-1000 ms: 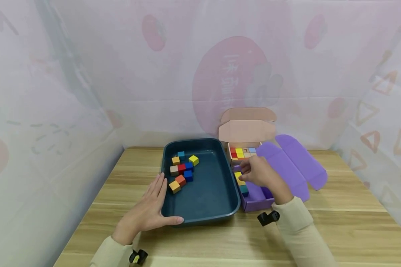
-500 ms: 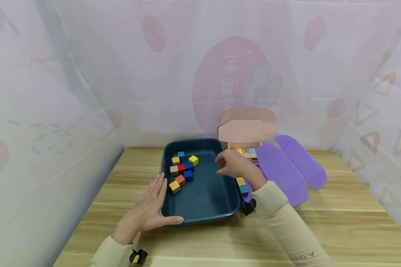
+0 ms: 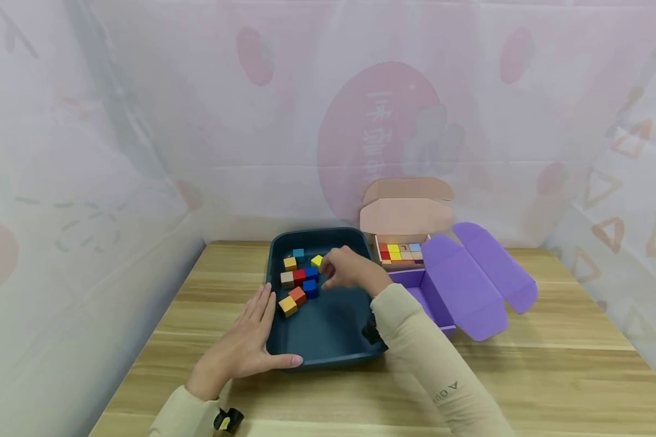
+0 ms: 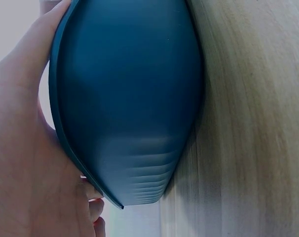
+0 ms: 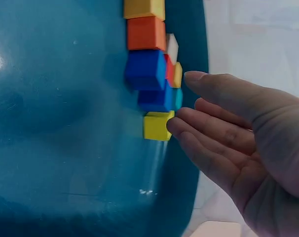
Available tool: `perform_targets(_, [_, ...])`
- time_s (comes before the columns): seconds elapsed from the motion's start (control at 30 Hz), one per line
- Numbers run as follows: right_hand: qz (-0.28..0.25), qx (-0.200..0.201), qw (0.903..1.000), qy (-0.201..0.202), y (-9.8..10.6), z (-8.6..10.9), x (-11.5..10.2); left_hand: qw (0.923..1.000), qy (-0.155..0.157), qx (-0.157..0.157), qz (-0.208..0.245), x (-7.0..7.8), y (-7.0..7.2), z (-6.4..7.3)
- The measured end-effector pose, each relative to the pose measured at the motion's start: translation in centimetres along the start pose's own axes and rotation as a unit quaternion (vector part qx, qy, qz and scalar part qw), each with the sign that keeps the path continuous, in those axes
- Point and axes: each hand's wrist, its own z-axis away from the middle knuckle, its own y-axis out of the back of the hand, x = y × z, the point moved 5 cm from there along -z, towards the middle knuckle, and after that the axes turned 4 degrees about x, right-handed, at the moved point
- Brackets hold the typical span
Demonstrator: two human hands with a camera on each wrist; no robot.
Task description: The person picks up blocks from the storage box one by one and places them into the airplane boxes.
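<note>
A dark teal tray [image 3: 317, 340] holds several small cubes grouped along its left side. Among them are a yellow cube [image 3: 316, 261], a blue cube [image 3: 310, 288], an orange-red cube [image 3: 297, 295] and a yellow-orange cube [image 3: 288, 306]. My left hand [image 3: 246, 340] rests on the tray's near left corner, fingers straight along the rim and thumb over the front edge. Above the tray, my right hand [image 3: 355, 270] is just right of the yellow and blue cubes. In the right wrist view its thumb and fingers are apart, with nothing held between them.
To the tray's right stands an open purple box [image 3: 470, 285], partly hidden by the right forearm. Behind it an open tan box [image 3: 404, 215] contains several coloured cubes. Everything stands on a wooden table [image 3: 568, 376], with a printed cloth [image 3: 273, 133] hanging behind.
My right hand has moved left from over the purple box, across the tray's right rim, to the cubes in the tray. My left hand has stayed on the rim.
</note>
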Motion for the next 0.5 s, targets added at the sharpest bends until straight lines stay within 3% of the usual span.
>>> perform_targets(0.27, [0.015,-0.012,0.9986,-0.050,-1.7,-2.4,0.4,1.0000,0.003,0.002,-0.004,-0.1,0.1,0.0])
perform_targets(0.5, [-0.007,-0.005,0.9986,-0.053,-3.2,-2.9,0.6,1.0000,0.003,-0.001,0.000,-0.1,-0.2,0.2])
